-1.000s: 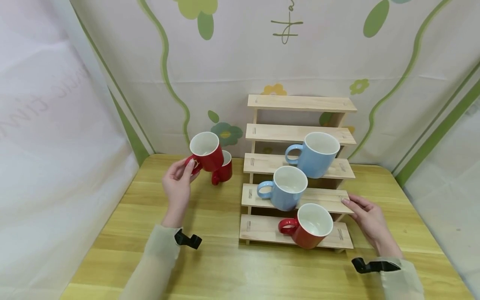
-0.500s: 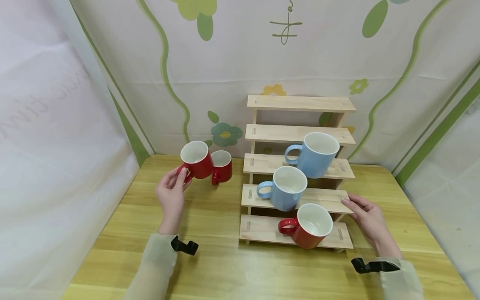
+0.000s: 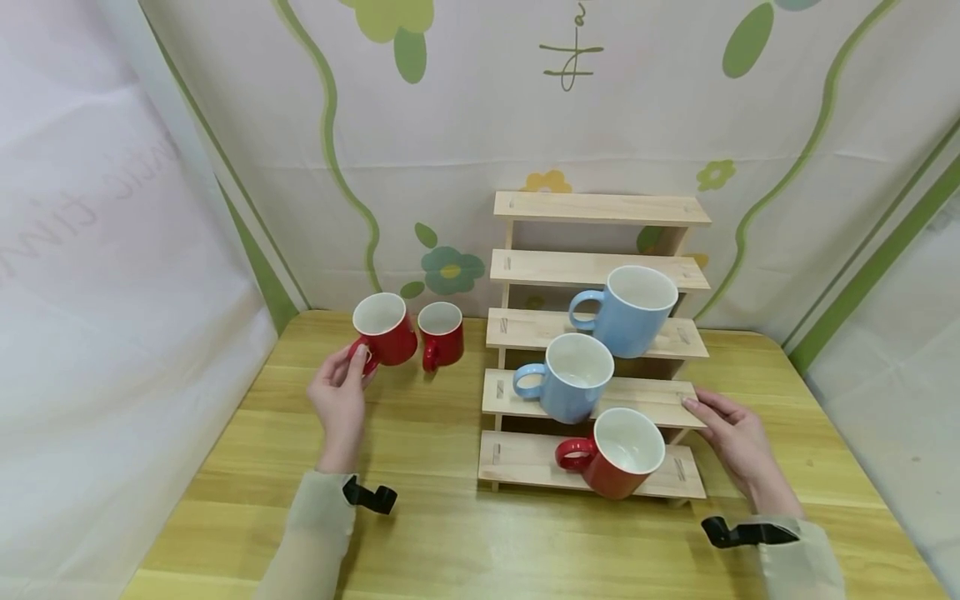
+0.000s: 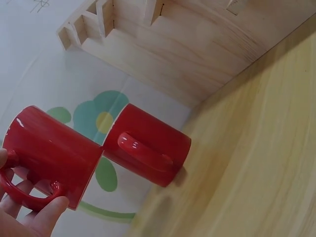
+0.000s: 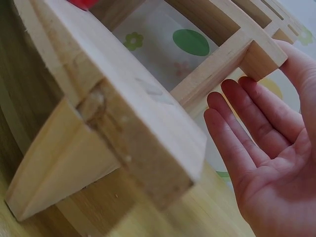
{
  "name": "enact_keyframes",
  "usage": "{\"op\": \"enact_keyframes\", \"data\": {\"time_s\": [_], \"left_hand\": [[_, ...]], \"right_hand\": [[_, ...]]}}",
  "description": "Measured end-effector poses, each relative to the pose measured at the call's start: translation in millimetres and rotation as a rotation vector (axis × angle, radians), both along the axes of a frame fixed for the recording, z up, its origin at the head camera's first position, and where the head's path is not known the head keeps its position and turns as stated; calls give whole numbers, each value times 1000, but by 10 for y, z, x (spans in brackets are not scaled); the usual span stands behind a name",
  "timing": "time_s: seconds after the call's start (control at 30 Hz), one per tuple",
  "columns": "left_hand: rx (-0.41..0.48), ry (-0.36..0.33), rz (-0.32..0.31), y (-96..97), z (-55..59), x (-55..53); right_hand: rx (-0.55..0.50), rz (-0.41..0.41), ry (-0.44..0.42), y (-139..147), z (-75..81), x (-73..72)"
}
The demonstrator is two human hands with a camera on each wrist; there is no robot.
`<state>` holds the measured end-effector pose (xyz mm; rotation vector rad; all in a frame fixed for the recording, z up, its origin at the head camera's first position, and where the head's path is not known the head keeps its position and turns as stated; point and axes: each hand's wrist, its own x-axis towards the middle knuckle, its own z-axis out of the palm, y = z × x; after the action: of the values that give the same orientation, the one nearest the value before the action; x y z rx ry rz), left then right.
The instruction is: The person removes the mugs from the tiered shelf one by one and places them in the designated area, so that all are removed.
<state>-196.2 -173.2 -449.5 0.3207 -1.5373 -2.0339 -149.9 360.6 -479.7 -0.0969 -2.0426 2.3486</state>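
Left hand [image 3: 337,400] pinching the handle of a glossy red cylindrical mug [image 3: 395,343] over the back-left corner of the wood-grain worktop [image 3: 465,533]; right hand [image 3: 738,437] pinching the right edge of a five-tier pale wooden rack [image 3: 521,457]. White flower-printed fabric [image 3: 465,100] behind reads "Ha".

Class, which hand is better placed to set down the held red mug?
Left, I'd judge: the left hand pinches the held red mug by its handle, while the right hand touches the wooden shelf.
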Motion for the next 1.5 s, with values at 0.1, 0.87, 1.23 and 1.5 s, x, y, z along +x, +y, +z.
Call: {"op": "enact_keyframes", "data": {"time_s": [0.1,0.87,1.23,1.5], "left_hand": [[5,-8,-4,-13,-40,-9],[28,-69,10,-79,-297,-302],[52,-105,14,-58,-367,-483],[52,-123,9,12,-470,-547]], "right_hand": [[-6,-3,-2,-3,-7,3],[-8,-2,4,-2,-42,7],[7,0,-5,-6,-28,1],[-2,-1,-7,0,-20,-6]]}}
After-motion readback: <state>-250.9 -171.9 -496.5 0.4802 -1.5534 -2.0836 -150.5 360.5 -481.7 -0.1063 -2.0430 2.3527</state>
